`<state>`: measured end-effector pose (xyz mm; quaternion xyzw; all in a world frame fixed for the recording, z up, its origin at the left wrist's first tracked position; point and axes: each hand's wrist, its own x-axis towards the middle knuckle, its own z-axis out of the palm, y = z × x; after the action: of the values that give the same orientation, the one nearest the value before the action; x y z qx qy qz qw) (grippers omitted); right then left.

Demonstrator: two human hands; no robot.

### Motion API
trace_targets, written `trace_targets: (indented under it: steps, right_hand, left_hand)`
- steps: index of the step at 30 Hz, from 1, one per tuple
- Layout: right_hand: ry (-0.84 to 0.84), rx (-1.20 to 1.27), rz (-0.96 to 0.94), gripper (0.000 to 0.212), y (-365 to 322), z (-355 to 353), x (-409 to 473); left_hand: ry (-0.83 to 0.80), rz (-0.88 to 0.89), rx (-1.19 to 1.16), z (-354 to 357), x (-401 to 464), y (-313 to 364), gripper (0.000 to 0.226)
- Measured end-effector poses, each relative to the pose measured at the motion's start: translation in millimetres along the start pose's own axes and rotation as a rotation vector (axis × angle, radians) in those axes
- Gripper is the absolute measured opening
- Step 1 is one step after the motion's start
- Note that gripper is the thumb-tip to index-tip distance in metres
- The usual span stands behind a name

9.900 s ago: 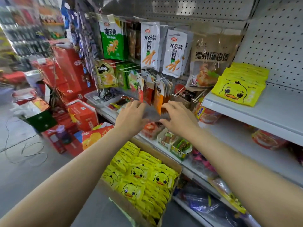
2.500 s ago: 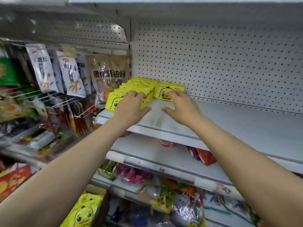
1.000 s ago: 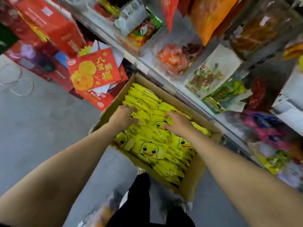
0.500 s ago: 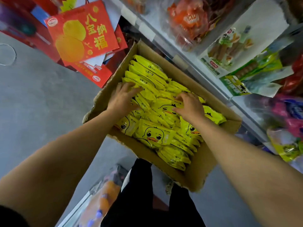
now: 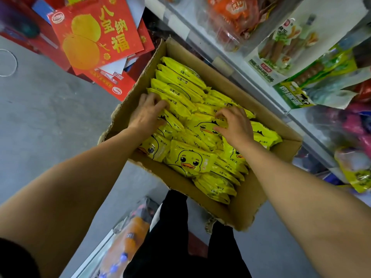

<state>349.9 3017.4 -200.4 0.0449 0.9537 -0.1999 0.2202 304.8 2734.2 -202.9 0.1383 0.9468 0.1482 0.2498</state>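
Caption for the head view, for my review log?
Left hand and right hand grip yellow duck packets inside a cardboard box.

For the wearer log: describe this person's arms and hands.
The left arm and right arm are bare as far as they show. The left hand and right hand wear no gloves; no ring, watch or bracelet shows. A dark sleeve edges the left upper arm.
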Motion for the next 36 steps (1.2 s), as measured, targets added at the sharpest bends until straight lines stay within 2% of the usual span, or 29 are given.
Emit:
trace_targets:
  steps: [2,6,9,14,17,21,25,28,31,32,33,35,36]
  right_hand:
    - [0.006,0.004,0.012,0.033,0,3,1]
    - [0.044,0.088,0.071,0.014,-3,4,2]
    - [0.056,0.133,0.052,0.014,-5,-3,-9]
    - [0.048,0.353,0.095,0.015,-6,-33,-35]
    - [0.038,0.404,0.075,0.019,0,-60,-54]
    - [0.078,0.429,0.039,0.025,13,-98,-86]
    - [0.212,0.451,0.036,0.026,32,-129,-125]
    - [0.291,0.465,0.028,0.027,56,-155,-164]
    - [0.355,0.502,0.045,0.026,87,-184,-210]
    - [0.373,0.549,0.074,0.027,99,-193,-225]
    - [0.386,0.615,0.099,0.027,111,-203,-241]
    - [0.399,0.743,0.126,0.033,135,-223,-275]
    - [0.404,0.794,0.131,0.036,146,-231,-292]
  left_hand:
    - [-0.013,0.029,0.008,5,-5,-3,0.051]
    - [0.047,0.007,0.037,6,-14,-6,0.02]
    - [0.051,-0.028,0.07,0,-19,4,0.023]
    - [-0.053,-0.174,-0.359,-27,-41,33,0.028]
    - [-0.093,-0.181,-0.48,-47,-61,60,0.034]
    - [-0.09,-0.17,-0.552,-69,-86,111,0.028]
    - [-0.036,-0.212,-0.557,-82,-114,178,0.045]
    - [-0.088,-0.182,-0.734,-84,-140,226,0.062]
    - [-0.201,-0.182,-0.866,-84,-163,274,0.107]
    - [-0.216,-0.173,-0.879,-85,-171,292,0.115]
    - [-0.234,-0.153,-0.906,-86,-177,311,0.109]
    - [-0.291,-0.057,-0.977,-91,-187,349,0.074]
    - [-0.319,-0.001,-0.996,-93,-193,367,0.065]
